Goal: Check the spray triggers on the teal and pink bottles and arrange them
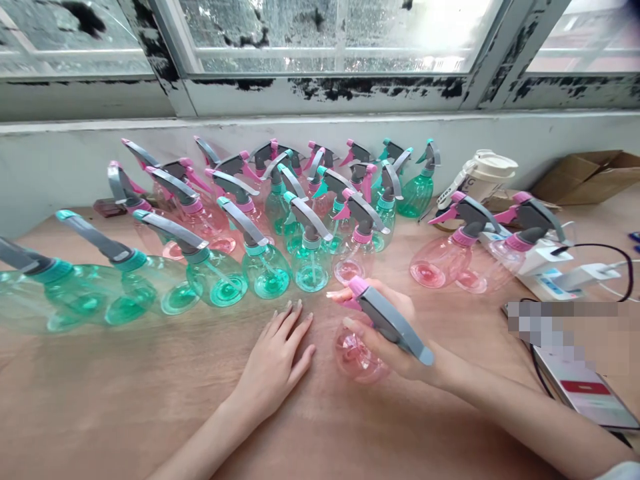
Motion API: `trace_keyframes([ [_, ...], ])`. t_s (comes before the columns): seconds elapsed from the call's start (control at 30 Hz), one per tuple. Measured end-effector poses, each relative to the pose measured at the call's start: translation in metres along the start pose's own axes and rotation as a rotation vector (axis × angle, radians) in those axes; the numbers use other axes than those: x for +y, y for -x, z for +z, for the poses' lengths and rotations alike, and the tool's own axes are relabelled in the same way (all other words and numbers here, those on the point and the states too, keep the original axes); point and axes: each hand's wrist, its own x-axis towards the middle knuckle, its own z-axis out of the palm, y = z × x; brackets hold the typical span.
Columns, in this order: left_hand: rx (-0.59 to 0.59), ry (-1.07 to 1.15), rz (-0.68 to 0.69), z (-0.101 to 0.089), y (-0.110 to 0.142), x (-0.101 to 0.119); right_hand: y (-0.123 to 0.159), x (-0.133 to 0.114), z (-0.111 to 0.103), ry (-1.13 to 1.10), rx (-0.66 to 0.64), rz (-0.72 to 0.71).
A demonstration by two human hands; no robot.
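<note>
Front row: 5 green spray tops [306, 217]; 2 pink btls [445, 259] at R; 1 held pink btl [359, 363]; back btls [416, 197] uncountable. 2 hands [274, 363], 1 cup [484, 172], 1 phone [583, 390].

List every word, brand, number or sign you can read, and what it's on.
None reads clearly.
White cup: dark lettering, too blurred to quote.
White power strip: blue patches, any print too small.
Lit screen: red band, contents too blurred; a pixelated patch hides part.
Pink spray bottle in the right hand: no lettering I can make out.
</note>
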Motion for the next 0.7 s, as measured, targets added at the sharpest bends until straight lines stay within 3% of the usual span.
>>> trace_keyframes([
  [0.27,-0.01,0.012,-0.013,-0.0006,-0.0001,0.0002,0.0015,-0.0013,0.0002,0.066,0.033,-0.031],
  [0.7,-0.015,0.034,-0.022,-0.0004,0.0007,0.0007,0.0032,-0.0006,-0.0007,0.011,-0.014,0.05],
])
